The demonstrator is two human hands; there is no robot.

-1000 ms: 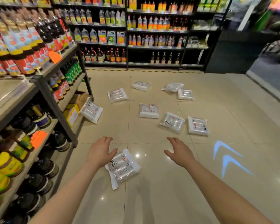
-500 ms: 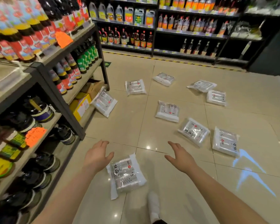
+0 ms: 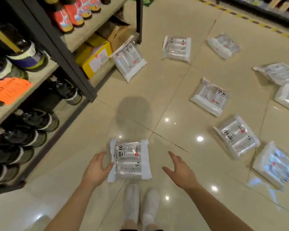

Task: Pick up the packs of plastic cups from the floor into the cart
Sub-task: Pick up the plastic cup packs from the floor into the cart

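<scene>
While the nearest pack of plastic cups lies flat on the tiled floor just ahead of the person's white shoes, the left hand sits at its left edge, fingers loosely curved against the wrapper but not clearly closed around it. The right hand hovers to the pack's right, apart from it, fingers spread and relaxed, holding nothing. More packs are scattered over the floor: one leaning pack rests against the foot of the shelf beside a yellow box, and others lie further right, including a labelled pack. Dark bottles fill the shelf at left, with an orange price tag on its edge
</scene>
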